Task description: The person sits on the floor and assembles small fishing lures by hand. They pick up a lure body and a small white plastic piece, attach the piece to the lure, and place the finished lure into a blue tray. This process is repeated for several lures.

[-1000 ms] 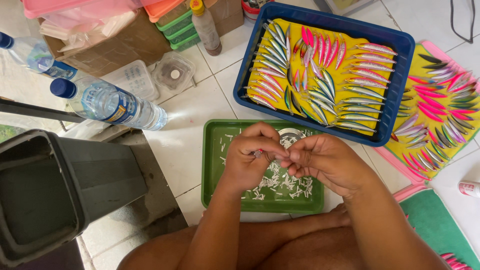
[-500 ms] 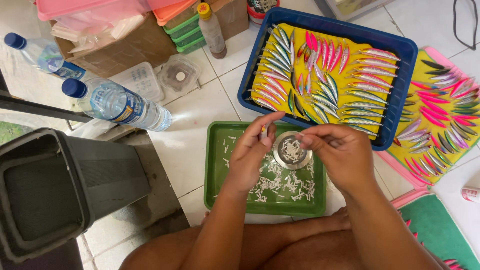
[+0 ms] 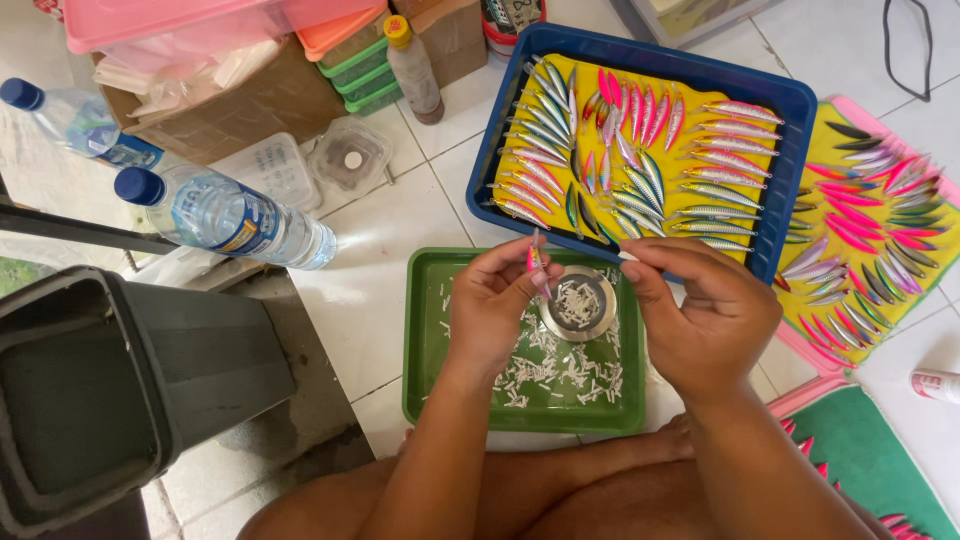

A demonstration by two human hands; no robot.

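Hands have drawn apart; left hand point(image 3: 497, 300) now pinches a pink lure point(image 3: 535, 262) over the green tray point(image 3: 425, 330); right hand point(image 3: 705, 310) holds a small round dish point(image 3: 578, 303).

Two hands over the floor here, the left hand point(image 3: 497, 300) and the right hand point(image 3: 705, 310). One green tray point(image 3: 425, 330), one blue tray point(image 3: 790, 100), one round sieve point(image 3: 578, 303). Two water bottles: one point(image 3: 215, 215) near, one point(image 3: 75, 125) behind. One brown squeeze bottle point(image 3: 412, 65). Fishing lures point(image 3: 640, 150) by the dozen, too many to count exactly.
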